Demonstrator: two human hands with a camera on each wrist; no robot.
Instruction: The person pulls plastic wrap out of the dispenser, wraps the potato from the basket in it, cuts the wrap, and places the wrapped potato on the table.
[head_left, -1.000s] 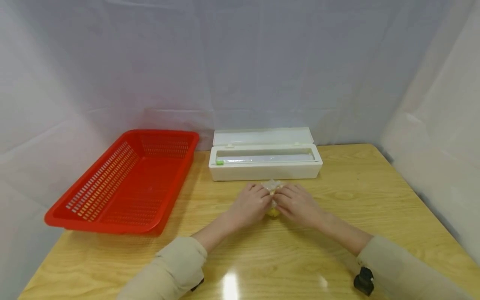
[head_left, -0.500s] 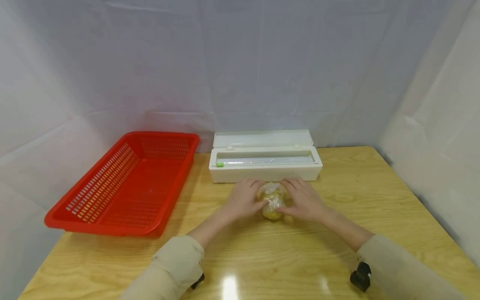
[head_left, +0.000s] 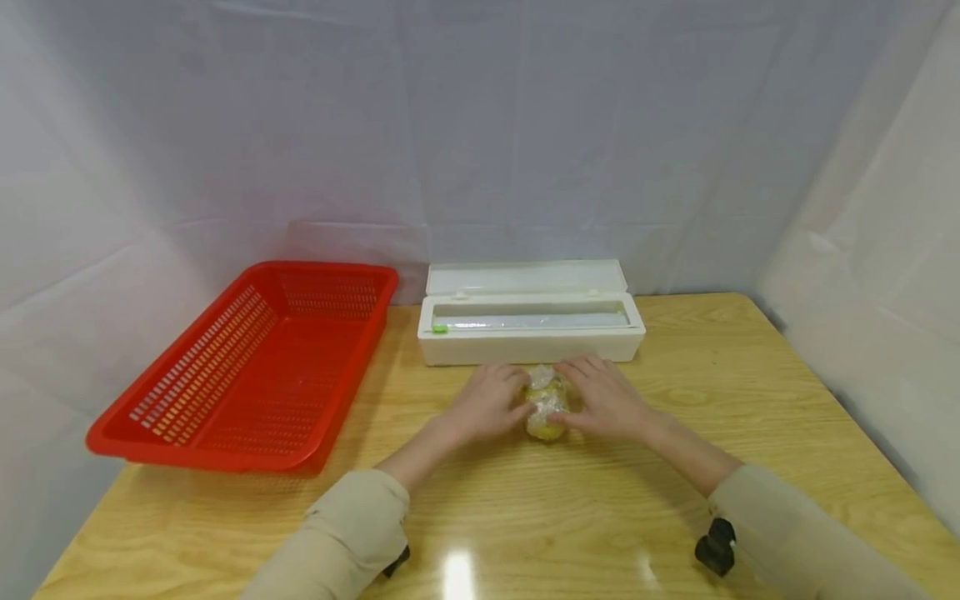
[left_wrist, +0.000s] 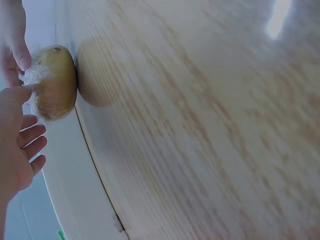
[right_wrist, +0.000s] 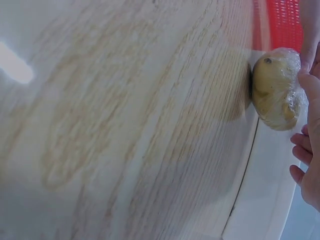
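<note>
A yellow oval fruit (head_left: 545,423), loosely wrapped in crinkled cling film (head_left: 542,379), lies on the wooden table between both hands. Its dark stem spot shows in the wrist views; its exact kind is unclear. From the left, my left hand (head_left: 489,402) touches the film with its thumb, the other fingers loose and spread beside the fruit (left_wrist: 59,82). Opposite, my right hand (head_left: 606,400) has its thumb on the film over the top of the fruit (right_wrist: 272,92), its fingers relaxed on the far side. Neither hand grips the fruit in the wrist views.
Just behind the hands stands a white cling film dispenser box (head_left: 532,346), its lid (head_left: 525,275) raised, a roll (head_left: 536,321) inside and a green slider (head_left: 440,329) at its left. A red perforated basket (head_left: 300,383) stands on the left. White sheeting surrounds the table.
Both hands were close together, pinching the film over the fruit. They have parted to either side, fingers loosening, and more of the wrapped fruit shows. In the last half second they barely moved.
</note>
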